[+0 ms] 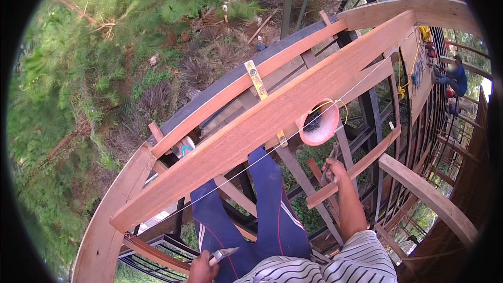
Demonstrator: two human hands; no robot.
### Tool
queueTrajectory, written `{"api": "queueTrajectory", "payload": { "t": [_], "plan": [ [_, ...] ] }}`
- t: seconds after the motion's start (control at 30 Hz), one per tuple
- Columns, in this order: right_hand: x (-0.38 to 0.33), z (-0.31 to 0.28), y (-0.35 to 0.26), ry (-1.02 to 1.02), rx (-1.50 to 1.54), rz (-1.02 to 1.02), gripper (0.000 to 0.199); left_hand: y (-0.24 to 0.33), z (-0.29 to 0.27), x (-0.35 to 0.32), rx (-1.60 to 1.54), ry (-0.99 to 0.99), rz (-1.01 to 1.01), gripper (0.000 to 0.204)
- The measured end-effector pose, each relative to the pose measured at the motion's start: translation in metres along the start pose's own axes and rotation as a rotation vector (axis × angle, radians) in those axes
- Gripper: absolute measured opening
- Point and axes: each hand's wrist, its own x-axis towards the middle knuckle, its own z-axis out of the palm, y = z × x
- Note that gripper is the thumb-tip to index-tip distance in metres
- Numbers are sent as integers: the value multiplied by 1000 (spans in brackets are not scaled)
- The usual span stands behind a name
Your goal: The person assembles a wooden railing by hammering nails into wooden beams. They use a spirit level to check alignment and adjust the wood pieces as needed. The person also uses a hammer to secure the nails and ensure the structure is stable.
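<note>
My left hand (202,269) is closed low in the picture, beside my left thigh, around a hammer (224,254) whose metal head shows above the fist. My right hand (337,171) grips dark metal pliers (334,152) over a short board, just below an orange bucket (320,126). The bucket has a yellow handle and dark small pieces inside that I cannot make out. A long reddish plank (262,120) runs diagonally in front of my knees. A yellow spirit level (256,80) lies across beneath it, and a white string (238,174) stretches along its near side.
Curved wooden beams (427,191) and dark metal bars form an open frame, with ground and plants visible far below. A short loose board (356,167) lies by my right wrist. At the far right a person (457,77) in blue sits near yellow cords (402,90).
</note>
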Motion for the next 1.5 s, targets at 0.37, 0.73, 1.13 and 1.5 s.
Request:
{"api": "queueTrajectory", "payload": {
  "t": [0.37,0.73,1.13,1.5],
  "plan": [
    [390,5,10,144,82,-295,47,114,26,49,-79,-16,-79,30],
    [108,123,42,-270,-368,-536,50,133,-24,24,-421,214,93,27],
    [-301,308,184,-1645,-704,-270,47,68,-86,-3,-1270,302,96,29],
    [-337,381,172,-1082,-450,-159,52,-115,-256,40,-269,728,-158,36]
  ]
}}
